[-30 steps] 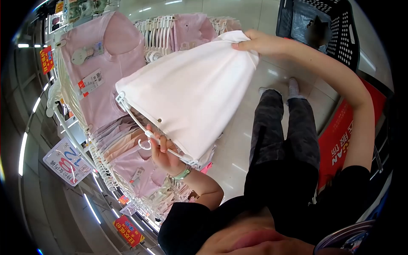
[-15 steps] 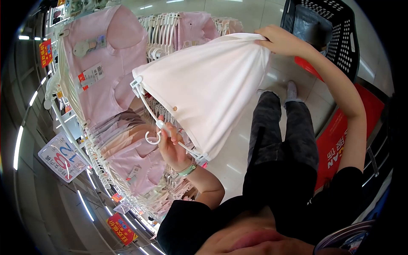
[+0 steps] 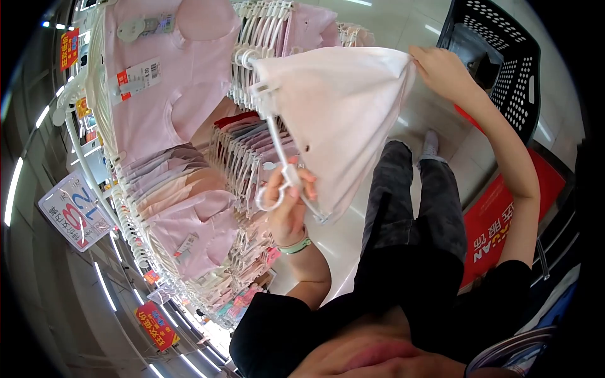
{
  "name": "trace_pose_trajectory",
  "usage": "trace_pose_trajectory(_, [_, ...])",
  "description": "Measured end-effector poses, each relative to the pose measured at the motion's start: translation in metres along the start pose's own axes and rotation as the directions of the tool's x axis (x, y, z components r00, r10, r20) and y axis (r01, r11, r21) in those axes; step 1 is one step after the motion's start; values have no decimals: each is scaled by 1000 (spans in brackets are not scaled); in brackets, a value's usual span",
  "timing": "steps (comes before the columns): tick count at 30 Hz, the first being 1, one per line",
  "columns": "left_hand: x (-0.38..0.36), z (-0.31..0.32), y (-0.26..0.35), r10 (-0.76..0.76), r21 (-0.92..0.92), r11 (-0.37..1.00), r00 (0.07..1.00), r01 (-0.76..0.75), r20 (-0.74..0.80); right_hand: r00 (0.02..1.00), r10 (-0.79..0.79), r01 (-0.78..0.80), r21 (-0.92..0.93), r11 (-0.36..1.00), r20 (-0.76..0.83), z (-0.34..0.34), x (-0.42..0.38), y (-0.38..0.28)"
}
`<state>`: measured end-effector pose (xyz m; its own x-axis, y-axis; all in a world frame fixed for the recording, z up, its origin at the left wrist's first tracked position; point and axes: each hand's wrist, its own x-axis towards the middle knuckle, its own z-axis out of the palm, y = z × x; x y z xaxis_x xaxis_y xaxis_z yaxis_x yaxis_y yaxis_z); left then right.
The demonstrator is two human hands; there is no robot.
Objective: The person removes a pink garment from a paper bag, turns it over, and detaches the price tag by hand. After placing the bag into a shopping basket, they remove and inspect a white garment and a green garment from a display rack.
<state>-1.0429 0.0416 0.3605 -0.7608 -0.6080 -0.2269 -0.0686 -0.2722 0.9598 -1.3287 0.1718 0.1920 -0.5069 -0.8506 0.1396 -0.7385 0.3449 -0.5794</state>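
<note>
A pale pink garment [image 3: 343,107] hangs clipped on a white hanger [image 3: 277,142]. My left hand [image 3: 290,208] is closed round the middle of the hanger near its hook. The garment's far end is pinched in my right hand [image 3: 444,72], so the cloth is stretched out between the two hands. A small dark spot shows near the garment's clipped edge. Left of it, pink tops [image 3: 170,82] with price tags hang on a rack.
Rows of white hangers [image 3: 261,28] with clothes fill the rack. A black perforated basket [image 3: 520,79] is at the upper right, above a red mat [image 3: 498,220]. A price sign [image 3: 77,211] hangs at the left.
Both hands have moved a little to the right; the hanger end of the garment has turned and the cloth looks narrower. More of the rack's hanging clothes shows behind.
</note>
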Motion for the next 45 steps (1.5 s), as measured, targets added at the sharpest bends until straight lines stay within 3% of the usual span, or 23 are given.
trace_pose_trajectory(2, [1,8,-16,-9,-85,996,998,14,54,998,-55,56,37,998,-20,-6,3,-2])
trace_pose_trajectory(4, [8,30,-26,-82,-287,951,988,117,131,993,-110,113,74,991,-42,-13,7,-5])
trace_pose_trajectory(6, [16,46,-35,-179,-373,892,957,256,229,974,-134,50,405,913,181,-18,11,-8])
trace_pose_trajectory(7, [21,57,-39,-177,-376,891,957,255,230,974,-134,51,401,915,182,-17,12,-7])
trace_pose_trajectory(9, [31,78,-48,-255,-592,710,923,381,288,899,-184,-110,613,782,397,-14,12,0])
trace_pose_trajectory(10, [36,84,-57,-244,-555,713,894,428,376,899,-179,-111,604,790,399,-12,11,1])
trace_pose_trajectory(12, [41,99,-69,-228,-526,703,853,478,470,872,-193,-343,843,414,449,-11,5,-1])
trace_pose_trajectory(13, [42,106,-72,-232,-530,685,839,500,491,819,-234,-416,824,386,523,-15,4,0])
trace_pose_trajectory(18, [54,125,-82,-224,-508,682,812,525,538,820,-224,-445,833,327,526,-24,0,-13])
trace_pose_trajectory(20, [60,122,-86,-186,-477,716,797,510,575,758,-283,-518,807,284,587,-37,0,-19])
trace_pose_trajectory(22, [65,119,-89,-102,-538,676,786,504,609,790,-274,-494,834,246,549,-29,-6,-20])
trace_pose_trajectory(24, [71,117,-80,-110,-535,680,792,501,601,696,-346,-665,747,20,629,-19,-13,-13])
trace_pose_trajectory(25, [74,115,-76,-91,-605,658,845,448,526,646,-185,-722,672,167,740,-15,-16,-2])
trace_pose_trajectory(28, [85,100,-63,-71,-704,611,910,363,408,699,-257,-675,735,72,667,-3,-24,1])
trace_pose_trajectory(30, [89,88,-58,-64,-738,586,928,333,367,661,-292,-702,707,84,691,-11,-25,-5])
trace_pose_trajectory(32, [92,78,-54,28,-778,602,969,180,246,588,-515,-689,720,85,624,-11,-23,-8])
trace_pose_trajectory(33, [92,74,-53,54,-796,590,977,135,206,590,-514,-688,721,83,622,-12,-22,-9])
trace_pose_trajectory(36, [93,65,-45,112,-833,553,990,10,87,530,-702,-577,809,113,476,-16,-17,-10])
trace_pose_trajectory(37, [93,60,-45,142,-847,532,988,-19,67,518,-767,-623,781,-37,377,-22,-14,-10])
trace_pose_trajectory(38, [93,56,-44,142,-847,531,988,-20,66,518,-768,-623,781,-36,378,-27,-13,-10])
trace_pose_trajectory(40, [93,50,-42,184,-879,468,983,-89,-1,493,-746,-470,858,206,448,-34,-11,-11])
trace_pose_trajectory(41, [91,48,-42,196,-879,466,981,-103,-12,490,-628,-545,774,321,605,-39,-8,-13])
trace_pose_trajectory(45, [80,44,-49,145,-835,530,986,-145,-79,549,-563,-408,786,464,617,-32,-8,-6])
